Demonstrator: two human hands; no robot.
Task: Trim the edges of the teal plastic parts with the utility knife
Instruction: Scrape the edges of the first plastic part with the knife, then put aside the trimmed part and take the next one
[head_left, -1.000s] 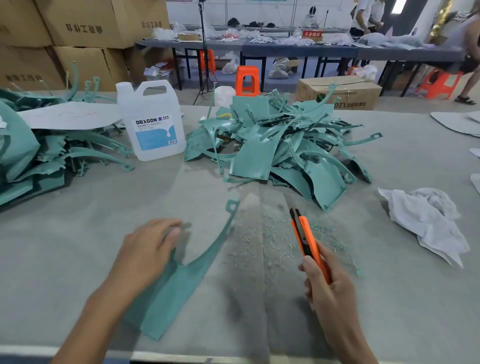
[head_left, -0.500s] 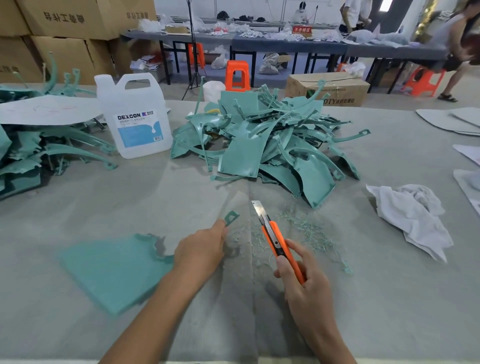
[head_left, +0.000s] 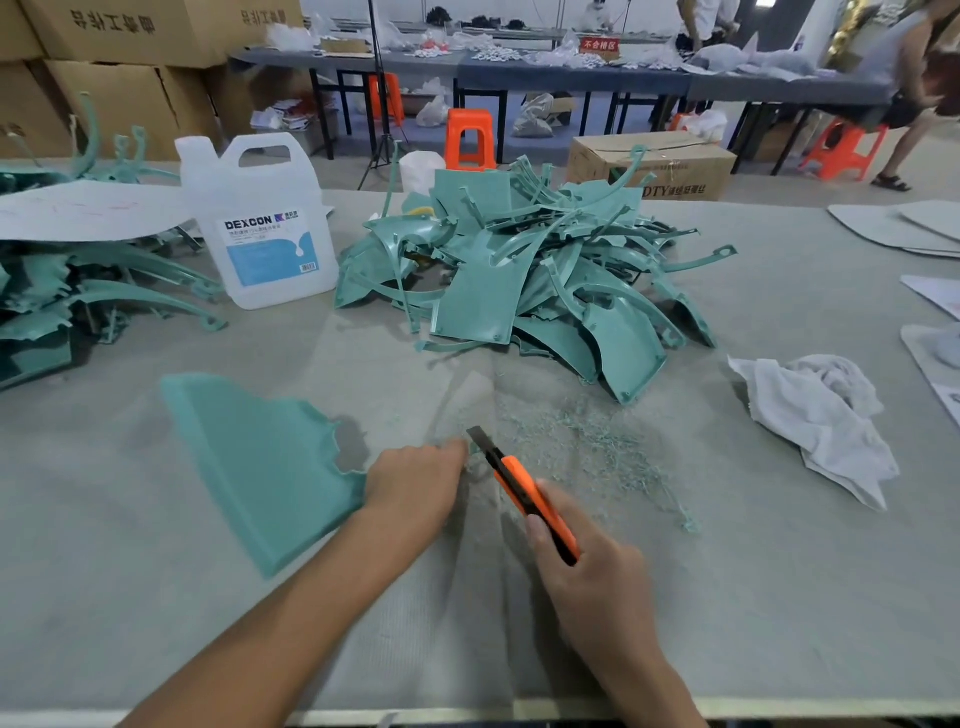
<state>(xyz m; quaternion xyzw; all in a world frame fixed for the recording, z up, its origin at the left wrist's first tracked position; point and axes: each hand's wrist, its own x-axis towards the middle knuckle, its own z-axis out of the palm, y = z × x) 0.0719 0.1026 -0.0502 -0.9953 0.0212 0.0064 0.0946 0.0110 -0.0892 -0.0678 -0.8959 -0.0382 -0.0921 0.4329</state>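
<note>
A flat teal plastic part (head_left: 260, 462) with a ragged right edge lies on the grey table in front of me. My left hand (head_left: 415, 483) grips its narrow right end, fingers curled over it. My right hand (head_left: 587, 566) grips an orange utility knife (head_left: 524, 488) with the blade out. The blade tip sits right beside my left fingertips, at the small teal tip of the part. Whether the blade touches the plastic is hidden. A pile of teal parts (head_left: 524, 275) lies behind. More teal parts (head_left: 78, 301) are stacked at the left.
Teal shavings (head_left: 587, 441) are scattered to the right of the knife. A white jug (head_left: 260, 223) stands at the back left, a crumpled white cloth (head_left: 815, 415) lies at the right. Grey sheets (head_left: 904, 228) rest far right. Cardboard boxes, tables and people are beyond the table.
The teal part has swung from pointing away from me to lying flat at the left. My left hand slid to its narrow end. The knife's blade came out and moved up to that end.
</note>
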